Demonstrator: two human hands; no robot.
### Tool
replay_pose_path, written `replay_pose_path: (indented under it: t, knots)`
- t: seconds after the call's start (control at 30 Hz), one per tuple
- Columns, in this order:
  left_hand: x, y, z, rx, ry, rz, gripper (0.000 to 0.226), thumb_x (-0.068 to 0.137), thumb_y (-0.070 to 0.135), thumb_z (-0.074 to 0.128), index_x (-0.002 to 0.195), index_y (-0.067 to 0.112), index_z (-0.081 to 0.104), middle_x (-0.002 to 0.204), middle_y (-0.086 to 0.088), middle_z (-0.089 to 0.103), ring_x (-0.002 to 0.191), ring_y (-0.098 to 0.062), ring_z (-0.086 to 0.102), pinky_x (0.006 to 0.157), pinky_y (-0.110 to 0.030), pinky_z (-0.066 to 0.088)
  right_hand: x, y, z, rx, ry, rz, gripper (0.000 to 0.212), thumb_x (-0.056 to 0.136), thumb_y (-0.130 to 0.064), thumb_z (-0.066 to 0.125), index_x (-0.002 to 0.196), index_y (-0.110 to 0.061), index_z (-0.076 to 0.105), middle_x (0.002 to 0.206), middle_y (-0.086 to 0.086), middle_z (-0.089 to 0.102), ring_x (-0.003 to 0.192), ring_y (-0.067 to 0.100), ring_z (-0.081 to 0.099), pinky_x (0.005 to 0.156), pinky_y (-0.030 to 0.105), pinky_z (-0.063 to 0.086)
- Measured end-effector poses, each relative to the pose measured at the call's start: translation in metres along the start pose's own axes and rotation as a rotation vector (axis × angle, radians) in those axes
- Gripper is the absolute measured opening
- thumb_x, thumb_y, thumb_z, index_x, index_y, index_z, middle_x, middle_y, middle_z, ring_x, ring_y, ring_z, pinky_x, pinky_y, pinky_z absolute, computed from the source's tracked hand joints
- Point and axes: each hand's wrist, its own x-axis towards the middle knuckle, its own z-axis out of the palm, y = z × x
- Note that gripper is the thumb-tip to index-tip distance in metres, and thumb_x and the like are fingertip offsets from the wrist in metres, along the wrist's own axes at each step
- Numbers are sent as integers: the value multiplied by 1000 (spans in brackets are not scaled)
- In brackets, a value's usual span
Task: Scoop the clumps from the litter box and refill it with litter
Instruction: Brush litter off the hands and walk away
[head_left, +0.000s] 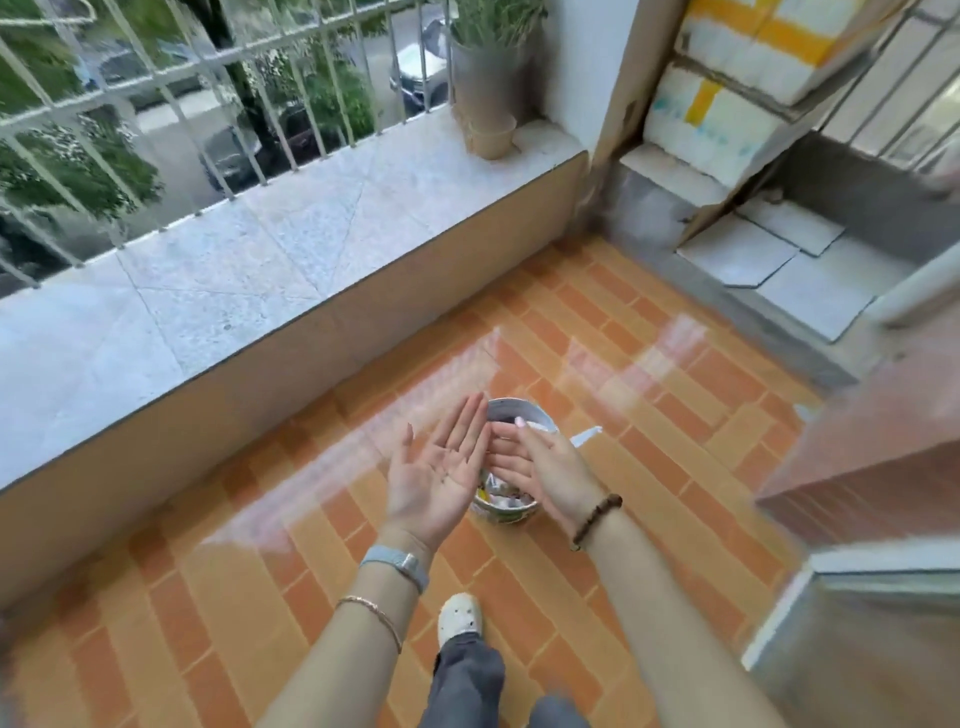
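Observation:
My left hand (441, 465) is held palm up with straight fingers over the orange tiled floor, holding nothing. My right hand (540, 462) is beside it, fingers straight and spread, its fingertips near the left palm. Both hands hover above a small round bin (511, 512) standing on the floor, lined with white plastic and holding scraps of rubbish. No litter box, scoop or litter bag is in view.
A low tiled ledge (260, 260) with white railings runs along the left. A potted plant (488, 78) stands at the ledge's far end. Stacked foam boxes (737, 93) and loose tiles (769, 244) fill the far right corner. My white shoe (460, 618) is below the hands.

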Motion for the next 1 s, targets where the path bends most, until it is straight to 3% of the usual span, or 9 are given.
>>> replay_pose_path:
  t: [0.3, 0.5, 0.6, 0.8, 1.0]
  knots:
    - [93, 12, -85, 9, 166, -82, 65, 100, 47, 36, 135, -6, 49, 144, -21, 46, 135, -32, 45, 119, -39, 25, 84, 45, -58, 39, 353, -30, 27, 104, -20, 40, 101, -13, 66, 101, 13, 72, 95, 24, 70, 72, 22, 55]
    - [148, -18, -174, -17, 367, -43, 67, 99, 48, 35, 136, -7, 47, 139, -23, 51, 131, -33, 49, 117, -40, 29, 121, 103, -117, 51, 589, 5, 30, 104, -14, 38, 94, -7, 65, 88, 13, 72, 85, 24, 70, 82, 33, 58]
    - [175, -31, -209, -17, 487, -32, 71, 98, 50, 35, 142, -6, 37, 144, -23, 45, 136, -32, 42, 118, -41, 26, 131, 129, -136, 50, 631, 35, 31, 104, -13, 38, 93, -7, 66, 89, 14, 72, 86, 24, 71, 81, 32, 57]
    - [226, -45, -250, -35, 628, -41, 94, 93, 63, 33, 150, -6, 3, 159, -25, 5, 148, -34, 8, 122, -44, 8, 145, 165, -158, 55, 621, 75, 31, 103, -12, 38, 94, -5, 67, 87, 14, 73, 86, 25, 72, 81, 33, 57]
    - [246, -50, -256, -15, 656, -38, 99, 91, 69, 29, 149, -6, -2, 158, -26, -3, 148, -35, 1, 122, -44, 4, 156, 174, -168, 68, 621, 95, 30, 103, -13, 38, 97, -4, 66, 90, 15, 73, 87, 24, 72, 82, 33, 57]
